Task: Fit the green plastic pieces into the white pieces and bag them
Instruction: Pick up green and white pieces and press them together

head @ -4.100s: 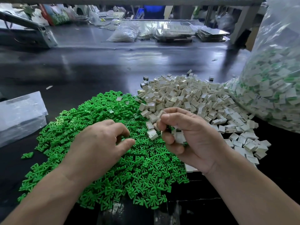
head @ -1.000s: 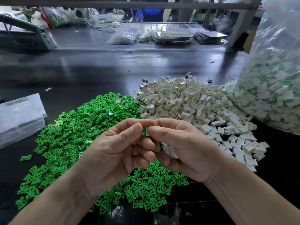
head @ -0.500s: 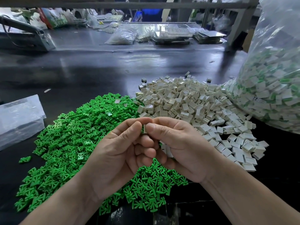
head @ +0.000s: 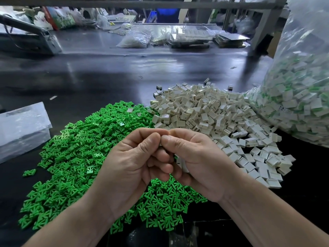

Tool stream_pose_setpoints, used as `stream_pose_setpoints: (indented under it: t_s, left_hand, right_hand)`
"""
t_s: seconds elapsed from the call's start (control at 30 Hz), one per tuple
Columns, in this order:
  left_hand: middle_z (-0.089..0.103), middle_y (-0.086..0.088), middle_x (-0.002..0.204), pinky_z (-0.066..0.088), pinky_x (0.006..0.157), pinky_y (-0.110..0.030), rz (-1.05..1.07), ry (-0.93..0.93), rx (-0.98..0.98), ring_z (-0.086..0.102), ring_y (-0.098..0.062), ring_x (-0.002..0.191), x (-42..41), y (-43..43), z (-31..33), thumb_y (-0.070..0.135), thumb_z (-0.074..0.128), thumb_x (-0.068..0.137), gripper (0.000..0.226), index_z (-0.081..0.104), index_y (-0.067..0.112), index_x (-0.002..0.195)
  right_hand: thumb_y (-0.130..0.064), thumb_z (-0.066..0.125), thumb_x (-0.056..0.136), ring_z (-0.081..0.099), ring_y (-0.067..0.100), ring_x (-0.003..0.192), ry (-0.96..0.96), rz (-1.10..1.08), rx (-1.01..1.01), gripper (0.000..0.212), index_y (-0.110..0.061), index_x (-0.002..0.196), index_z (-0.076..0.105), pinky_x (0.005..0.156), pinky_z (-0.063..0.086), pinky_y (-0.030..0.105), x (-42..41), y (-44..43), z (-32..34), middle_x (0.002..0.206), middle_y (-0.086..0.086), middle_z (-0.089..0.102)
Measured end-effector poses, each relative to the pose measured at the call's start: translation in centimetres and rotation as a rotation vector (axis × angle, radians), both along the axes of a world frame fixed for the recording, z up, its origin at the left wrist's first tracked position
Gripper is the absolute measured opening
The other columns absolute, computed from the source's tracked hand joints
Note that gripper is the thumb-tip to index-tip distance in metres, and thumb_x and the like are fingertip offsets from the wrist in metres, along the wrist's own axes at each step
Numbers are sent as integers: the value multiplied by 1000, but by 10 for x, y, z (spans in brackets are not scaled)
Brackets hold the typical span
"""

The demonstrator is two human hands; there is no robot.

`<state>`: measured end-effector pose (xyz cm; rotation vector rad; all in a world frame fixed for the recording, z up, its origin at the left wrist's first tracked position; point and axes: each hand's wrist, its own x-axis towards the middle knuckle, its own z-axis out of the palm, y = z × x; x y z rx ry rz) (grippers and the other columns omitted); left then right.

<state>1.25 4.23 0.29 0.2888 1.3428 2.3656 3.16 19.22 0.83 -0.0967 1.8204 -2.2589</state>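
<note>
A black worktable [head: 106, 82] is recorded, bare beyond the heaps. The clear bag [head: 302, 86] of fitted pieces stands to the right of the grip, nearer the right hand [head: 201, 161]. The white pile [head: 204, 111] and green pile [head: 74, 154] lie below. A small piece [head: 161, 144] is pinched between that hand and the left hand [head: 128, 168]; its axis cannot be told.

Glossy dark table [head: 110, 77], grey steel frame [head: 142, 5]

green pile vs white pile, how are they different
The green pile is made of flat, forked pieces; the white pile is made of boxy, squarish shells. The green pile lies on the left, the white pile on the right against the bag. Both are loose heaps on the dark table, touching where they meet.
</note>
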Motion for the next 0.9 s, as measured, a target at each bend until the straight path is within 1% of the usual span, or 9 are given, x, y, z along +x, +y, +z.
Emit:
stream_pose_setpoints:
  t_s: [0.17,0.3,0.37,0.43,0.53,0.67,0.73,0.8,0.9]
  left_hand:
    - [61,-10,60,51,42,-25,9,40,5,62,-19,47,0,0,-2,20,62,82,18,73,12,94]
    - [65,-14,67,54,47,-28,-14,95,-29,66,-24,53,-4,-5,-2,16,65,88,18,71,9,102]
    - [66,-17,69,54,48,-30,2,180,-117,67,-30,56,-6,-9,-1,18,62,86,19,69,10,102]
    - [68,-16,71,54,49,-31,67,329,-278,67,-31,59,-6,-14,-2,15,59,87,13,67,15,98]
    - [70,-8,76,56,53,-29,164,590,-507,68,-22,63,-3,-17,-1,22,65,86,10,67,24,96]
    - [70,4,76,53,51,-24,320,747,-748,65,-13,59,-2,-18,2,28,68,82,13,67,36,93]
    - [70,10,76,50,50,-17,359,796,-807,64,-11,59,-2,-17,3,27,68,82,13,67,36,92]
    - [69,12,75,47,52,-11,375,835,-824,66,-8,62,-1,-17,4,25,68,83,13,67,35,91]
    - [70,12,74,48,53,-11,382,839,-831,67,-10,63,-2,-17,5,24,69,81,14,68,34,90]
  right_hand:
    - [-33,62,87,48,13,47,-5,23,-30,16,-18,81,63,35,32,19,0,0,1,60,-2,57]
    - [-30,58,96,45,15,49,-5,41,-59,24,-17,76,58,38,30,20,-1,0,0,57,-1,55]
    - [-31,58,92,44,15,48,2,31,-48,24,-17,73,58,39,29,21,-1,1,0,57,1,55]
    - [-30,59,89,44,13,45,0,26,-52,22,-14,73,58,39,28,20,-2,2,-1,60,3,55]
    - [-30,61,84,45,12,43,-45,14,-70,16,-17,74,60,38,28,17,-3,3,-2,64,1,56]
    - [-31,63,82,46,12,43,-90,18,-55,12,-23,74,64,38,29,16,-3,2,-3,65,-1,56]
    - [-31,63,82,46,12,42,-93,19,-56,12,-23,73,64,37,29,16,-3,2,-4,65,0,57]
    - [-31,63,83,46,11,42,-86,15,-68,12,-22,74,64,36,29,16,-3,2,-4,66,0,57]
    - [-28,63,85,45,11,42,-91,7,-70,12,-17,80,63,36,28,15,-2,1,-4,65,0,56]
